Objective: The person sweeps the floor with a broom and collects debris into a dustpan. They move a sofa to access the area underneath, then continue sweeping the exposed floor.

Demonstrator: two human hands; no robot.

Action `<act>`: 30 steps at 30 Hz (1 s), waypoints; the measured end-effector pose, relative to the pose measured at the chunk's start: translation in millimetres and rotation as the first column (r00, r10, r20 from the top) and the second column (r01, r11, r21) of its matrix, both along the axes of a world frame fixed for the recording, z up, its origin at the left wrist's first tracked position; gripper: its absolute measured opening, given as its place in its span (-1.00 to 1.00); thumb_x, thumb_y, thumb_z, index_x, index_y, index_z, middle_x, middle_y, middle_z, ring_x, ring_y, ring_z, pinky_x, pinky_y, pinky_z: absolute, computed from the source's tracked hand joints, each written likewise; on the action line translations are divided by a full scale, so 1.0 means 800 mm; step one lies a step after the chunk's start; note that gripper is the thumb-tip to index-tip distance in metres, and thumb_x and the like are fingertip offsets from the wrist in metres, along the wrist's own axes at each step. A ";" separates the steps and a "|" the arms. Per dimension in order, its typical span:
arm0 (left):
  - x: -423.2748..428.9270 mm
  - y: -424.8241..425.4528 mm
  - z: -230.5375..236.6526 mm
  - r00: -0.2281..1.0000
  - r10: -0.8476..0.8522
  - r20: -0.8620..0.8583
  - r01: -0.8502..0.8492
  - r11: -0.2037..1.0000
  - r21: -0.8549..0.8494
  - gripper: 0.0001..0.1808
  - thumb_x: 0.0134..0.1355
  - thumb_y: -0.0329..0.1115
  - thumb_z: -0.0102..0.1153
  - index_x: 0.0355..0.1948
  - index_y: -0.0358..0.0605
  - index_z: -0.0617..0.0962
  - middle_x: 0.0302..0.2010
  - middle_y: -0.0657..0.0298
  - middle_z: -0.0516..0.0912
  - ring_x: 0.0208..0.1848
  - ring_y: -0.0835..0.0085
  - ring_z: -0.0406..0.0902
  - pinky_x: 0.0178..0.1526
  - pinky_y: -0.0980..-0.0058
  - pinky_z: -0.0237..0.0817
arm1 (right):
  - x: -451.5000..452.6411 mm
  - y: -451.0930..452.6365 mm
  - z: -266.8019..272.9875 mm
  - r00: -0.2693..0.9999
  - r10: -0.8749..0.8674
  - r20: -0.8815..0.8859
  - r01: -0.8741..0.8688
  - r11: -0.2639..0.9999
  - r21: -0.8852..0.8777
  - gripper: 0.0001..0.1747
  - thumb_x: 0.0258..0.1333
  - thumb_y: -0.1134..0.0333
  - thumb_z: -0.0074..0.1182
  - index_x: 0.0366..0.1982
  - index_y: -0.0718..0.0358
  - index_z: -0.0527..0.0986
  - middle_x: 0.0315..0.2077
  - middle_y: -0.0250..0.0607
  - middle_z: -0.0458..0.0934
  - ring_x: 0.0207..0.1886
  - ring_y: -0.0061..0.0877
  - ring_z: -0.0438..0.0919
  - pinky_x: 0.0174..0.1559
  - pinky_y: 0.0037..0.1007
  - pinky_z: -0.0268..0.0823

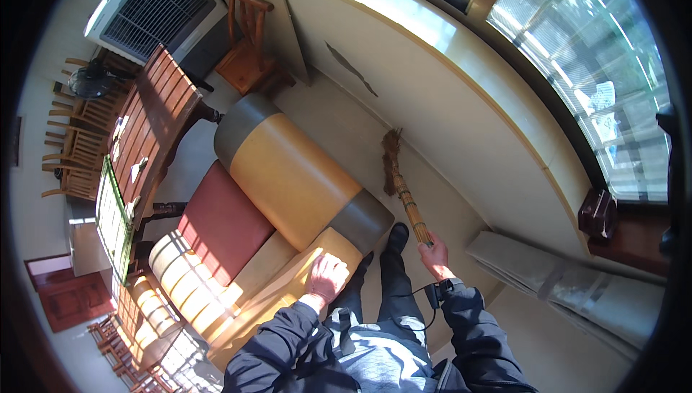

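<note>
My right hand (434, 255) is closed around the handle of a broom (409, 203) bound with bands, in the middle right of the view. The broom's brown bristles rest on the floor close to the foot of the wall. My left hand (328, 275) is over the yellow back of a sofa (294, 163) with dark grey ends and a red seat cushion (224, 222). Its fingers look curled, and I cannot tell whether they grip anything there.
A wooden table (157, 101) and a wooden chair (248, 63) stand beyond the sofa, near an air cooler (157, 9). A wall (432, 106) with a window sill runs along the right. A folded grey pad (562, 279) lies at the lower right.
</note>
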State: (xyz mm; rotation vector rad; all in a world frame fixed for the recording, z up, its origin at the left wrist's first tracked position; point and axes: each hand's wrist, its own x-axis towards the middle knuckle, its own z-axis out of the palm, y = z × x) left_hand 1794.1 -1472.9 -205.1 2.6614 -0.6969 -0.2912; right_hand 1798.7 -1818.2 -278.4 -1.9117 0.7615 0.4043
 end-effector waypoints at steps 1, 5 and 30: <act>0.005 0.000 0.000 0.991 0.134 -0.016 -0.135 0.989 -0.056 -0.73 0.11 -0.24 0.26 -0.17 -0.08 0.60 -0.08 0.20 0.57 0.10 0.12 0.46 0.23 0.09 0.24 | 0.018 -0.001 -0.001 1.000 0.017 -0.015 -0.016 1.000 0.010 -0.31 0.01 0.25 0.20 0.23 0.31 0.44 -0.42 -0.08 0.62 -0.32 -0.37 0.63 -0.12 -0.31 0.47; 0.017 -0.007 0.005 0.959 0.283 0.006 -0.283 0.959 -0.021 -0.71 0.12 -0.17 0.22 -0.17 -0.07 0.62 -0.02 0.20 0.59 0.17 0.13 0.41 0.30 0.09 0.16 | 0.087 -0.006 0.020 0.996 0.091 -0.021 -0.088 0.992 0.091 -0.30 0.02 0.27 0.23 0.24 0.32 0.43 -0.47 -0.17 0.61 -0.44 -0.47 0.60 -0.29 -0.37 0.46; 0.074 -0.024 -0.017 0.706 0.702 -0.095 -0.667 0.704 0.246 -0.77 0.12 -0.21 0.25 -0.21 -0.03 0.60 -0.10 0.21 0.57 0.03 0.19 0.49 0.13 0.17 0.27 | 0.639 0.166 -0.062 0.958 0.193 -0.212 -0.035 0.814 0.580 -0.63 0.29 0.20 0.10 0.01 0.27 0.47 -0.52 -0.31 0.54 -0.58 -0.57 0.49 -0.56 -0.46 0.35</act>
